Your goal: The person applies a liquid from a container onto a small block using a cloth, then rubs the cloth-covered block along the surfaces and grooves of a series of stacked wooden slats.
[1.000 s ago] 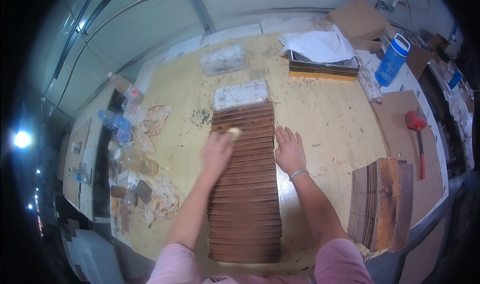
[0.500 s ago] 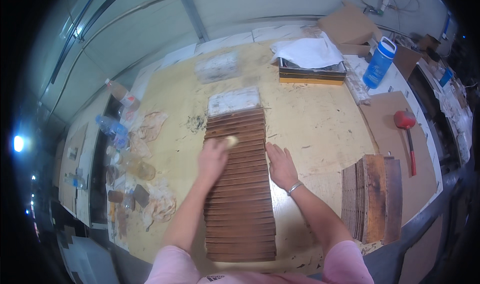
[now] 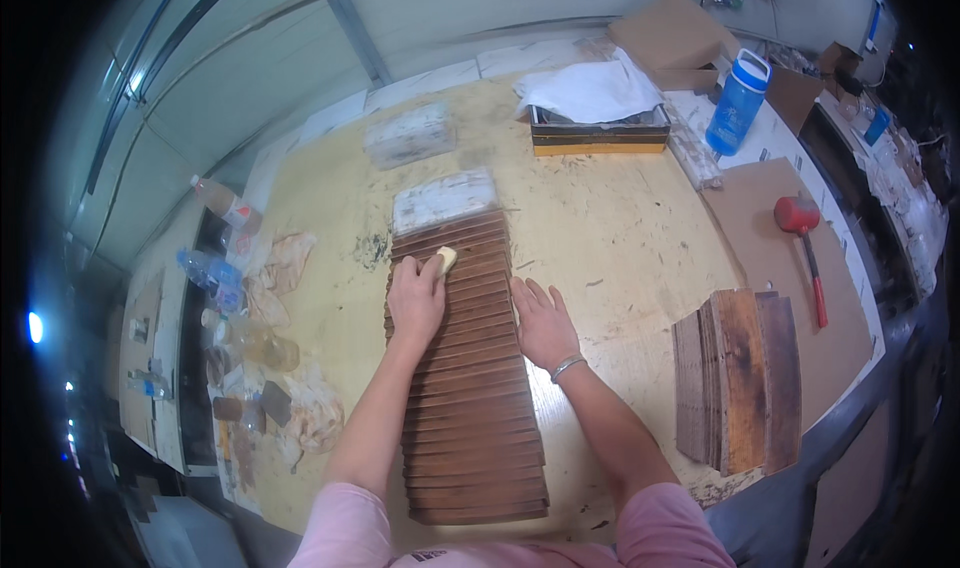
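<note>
A long row of brown wooden strips (image 3: 472,398), overlapping like shingles, runs away from me down the middle of the table. Over the left part of its far end, my left hand (image 3: 416,300) is closed on a small pale yellow sponge-like pad (image 3: 447,260), which rests against the strips. My right hand (image 3: 546,328) lies along the row's right edge, fingers stretched out and holding nothing; a metal bracelet circles that wrist. Touching the far end of the row is a white, dark-smeared block (image 3: 445,200).
Another smeared block (image 3: 411,135) lies farther back. Plastic bottles (image 3: 212,280) and stained cloths (image 3: 312,413) line the left. To the right are stacked wooden boards (image 3: 742,383), a red-headed mallet (image 3: 797,215), a blue bottle (image 3: 737,108) and a box (image 3: 600,140) under white cloth.
My left hand has slid the pad farther away along the strips, toward the white block. My right hand keeps about the same place at the edge. The whole view has shifted slightly.
</note>
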A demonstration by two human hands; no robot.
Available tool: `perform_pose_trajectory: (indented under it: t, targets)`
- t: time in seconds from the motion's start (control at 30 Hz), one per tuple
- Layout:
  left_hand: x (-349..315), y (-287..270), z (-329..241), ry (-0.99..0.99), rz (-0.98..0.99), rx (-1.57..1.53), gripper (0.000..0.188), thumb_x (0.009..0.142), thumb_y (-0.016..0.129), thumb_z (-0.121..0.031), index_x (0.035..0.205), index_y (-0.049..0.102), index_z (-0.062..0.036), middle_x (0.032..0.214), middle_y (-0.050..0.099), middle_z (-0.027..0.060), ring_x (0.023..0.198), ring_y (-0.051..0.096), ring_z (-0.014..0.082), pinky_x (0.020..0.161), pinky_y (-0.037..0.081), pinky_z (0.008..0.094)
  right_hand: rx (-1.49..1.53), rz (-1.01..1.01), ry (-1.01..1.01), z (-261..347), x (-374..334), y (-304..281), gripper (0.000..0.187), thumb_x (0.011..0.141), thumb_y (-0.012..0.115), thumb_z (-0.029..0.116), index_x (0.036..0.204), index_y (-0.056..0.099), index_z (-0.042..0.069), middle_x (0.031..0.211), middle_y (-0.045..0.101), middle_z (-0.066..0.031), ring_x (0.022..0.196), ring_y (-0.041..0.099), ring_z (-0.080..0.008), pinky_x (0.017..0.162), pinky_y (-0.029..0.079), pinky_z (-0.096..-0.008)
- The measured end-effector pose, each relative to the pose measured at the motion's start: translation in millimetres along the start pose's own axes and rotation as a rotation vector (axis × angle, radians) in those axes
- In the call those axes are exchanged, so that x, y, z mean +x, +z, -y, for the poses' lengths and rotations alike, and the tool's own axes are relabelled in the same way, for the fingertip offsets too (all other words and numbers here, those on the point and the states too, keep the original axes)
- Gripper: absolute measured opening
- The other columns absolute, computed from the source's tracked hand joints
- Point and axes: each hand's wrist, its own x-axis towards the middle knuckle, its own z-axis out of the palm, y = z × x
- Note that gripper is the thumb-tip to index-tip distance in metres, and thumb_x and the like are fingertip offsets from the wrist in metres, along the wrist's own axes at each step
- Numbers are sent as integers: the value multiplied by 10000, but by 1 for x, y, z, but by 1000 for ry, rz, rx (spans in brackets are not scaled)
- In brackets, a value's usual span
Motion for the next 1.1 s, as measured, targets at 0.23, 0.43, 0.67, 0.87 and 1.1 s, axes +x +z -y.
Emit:
perform_pose_trajectory:
  t: [0.23,0.43,0.67,0.87,1.1]
  targets:
    - [7,11,-30,131,73,-55,253,839,711,-94,1090,711,-125,886,592,80,850,614,296,715,529,431,-21,0,-2,1,2,2,709,913,547,138,1577,324,30,1581,457,-92,1469,393,-242,1223,269,-473]
    - [2,10,7,-44,42,-38,223,843,671,-47,1046,740,-108,908,633,97,909,633,317,775,539,450,4,-24,-1,0,0,3,683,928,533,130,1572,328,30,1582,452,-99,1474,385,-250,1232,256,-478]
    - [7,1,-12,8,95,-143,161,855,678,-46,985,759,-95,922,644,66,911,626,288,795,538,425,3,-9,3,1,1,2,678,932,527,132,1573,329,30,1585,448,-96,1472,387,-241,1233,253,-473]
    - [9,-1,-15,-14,124,-272,150,870,694,-93,1007,750,-70,1063,694,86,1016,631,303,891,525,418,30,-27,5,1,0,1,677,933,537,132,1570,332,30,1578,455,-103,1472,388,-241,1239,245,-472]
    - [5,-14,-24,49,399,-273,251,852,744,-148,1085,722,-58,1091,705,104,1045,629,322,911,521,428,84,-84,9,1,0,2,607,958,521,185,1532,410,22,1526,519,-95,1441,424,-233,1213,276,-468]
